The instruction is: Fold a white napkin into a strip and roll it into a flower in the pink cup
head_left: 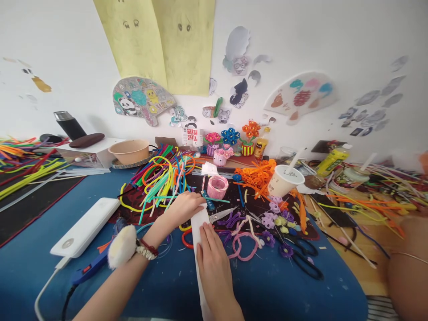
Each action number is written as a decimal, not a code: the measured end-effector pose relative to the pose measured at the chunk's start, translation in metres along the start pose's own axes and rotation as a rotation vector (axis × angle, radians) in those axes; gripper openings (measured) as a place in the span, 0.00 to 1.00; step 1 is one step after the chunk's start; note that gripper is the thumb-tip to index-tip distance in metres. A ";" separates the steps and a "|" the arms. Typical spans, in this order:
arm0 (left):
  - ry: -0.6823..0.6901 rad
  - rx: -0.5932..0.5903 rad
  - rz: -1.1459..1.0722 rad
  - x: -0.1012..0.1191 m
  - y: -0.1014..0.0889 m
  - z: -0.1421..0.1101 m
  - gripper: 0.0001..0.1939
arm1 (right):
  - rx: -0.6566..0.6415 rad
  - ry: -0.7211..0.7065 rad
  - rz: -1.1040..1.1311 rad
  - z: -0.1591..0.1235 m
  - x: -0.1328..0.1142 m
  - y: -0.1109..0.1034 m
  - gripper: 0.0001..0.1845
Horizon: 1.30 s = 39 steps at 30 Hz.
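Observation:
A long white folded strip, paper or tissue (198, 258), runs from the table's near edge up toward the middle. My left hand (185, 207) is closed at its far end, fingertips bent over the strip. On the strip's right side, my right hand (214, 263) lies flat with fingers stretched out. Just beyond my left hand stands a small pink pot (217, 187), beside a teal-handled pair of scissors (222, 215) partly covered by the hands. Pink pipe-cleaner rings (245, 247) lie right of my right hand.
Left are a white power bank (85, 227) and a blue glue gun (92, 265). Colourful pipe cleaners (163, 174) pile up behind. Black scissors (306, 258), a paper cup (286, 180) and purple flowers (269, 219) lie right. Another person's arm (408, 263) shows at the right edge.

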<state>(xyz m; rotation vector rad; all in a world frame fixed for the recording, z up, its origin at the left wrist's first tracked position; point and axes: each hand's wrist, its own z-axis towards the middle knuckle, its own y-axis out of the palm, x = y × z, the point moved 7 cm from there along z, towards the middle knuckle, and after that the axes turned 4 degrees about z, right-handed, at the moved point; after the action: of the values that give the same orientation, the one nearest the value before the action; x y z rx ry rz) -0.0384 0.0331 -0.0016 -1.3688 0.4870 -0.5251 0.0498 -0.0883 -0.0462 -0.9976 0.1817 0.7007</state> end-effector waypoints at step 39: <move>-0.154 -0.151 -0.160 0.014 -0.014 -0.012 0.03 | 0.081 -0.096 -0.157 -0.019 -0.016 -0.006 0.23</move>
<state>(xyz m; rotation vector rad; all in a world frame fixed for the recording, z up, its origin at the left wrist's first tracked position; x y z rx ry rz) -0.0355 0.0133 0.0106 -1.5891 0.2978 -0.5160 0.0444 -0.1130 -0.0454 -0.8885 0.0466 0.5918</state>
